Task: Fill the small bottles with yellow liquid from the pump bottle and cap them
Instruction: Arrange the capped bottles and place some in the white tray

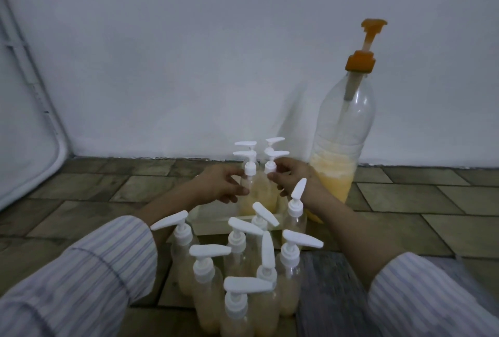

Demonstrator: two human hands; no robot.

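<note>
Head view: both hands are out at the far group of small bottles, which stand in a shallow tray on the floor, near the wall. The left hand curls loosely round the left front bottle, fingertips at its white collar – whether it truly grips, I cannot tell. The right hand pinches at the neck of the right front bottle just under its pump head. The pump bottle stands upright just right of the tray, against the wall, yellow liquid in its lower third, orange plunger raised.

These bottles look like thin, light plastic, heavier when filled and likely slick – best held round the body, with the collar turned by the fingertips. Their long axes run vertical; the spouts point left and right. Nearer the person stands a second cluster of capped bottles, spouts aimed every which way.
</note>
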